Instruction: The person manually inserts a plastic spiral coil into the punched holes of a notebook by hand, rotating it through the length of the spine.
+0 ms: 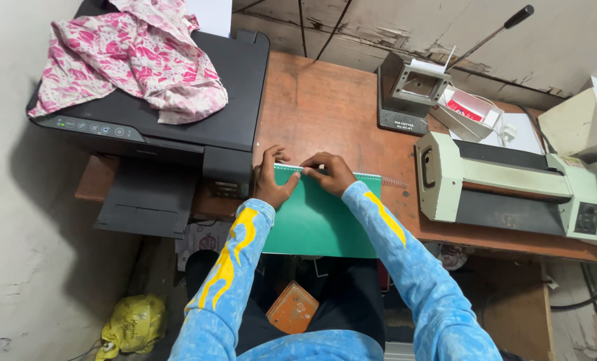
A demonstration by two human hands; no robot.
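green booklet [322, 220] centre frame on wooden desk [325, 107], left hand [274, 180] and right hand [328, 174] pinching its spiral-bound top edge [372, 177]

Both arms are covered by long sleeves of mottled light-blue fabric. A bright yellow flame-shaped marking is seen along the left sleeve [228, 267], and a narrower one is borne by the right sleeve [405, 261]. Dark trousers [338, 294] are worn. The hands are left bare.

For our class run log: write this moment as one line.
left hand: on green booklet top edge | right hand: at spiral coil | surface: wooden table
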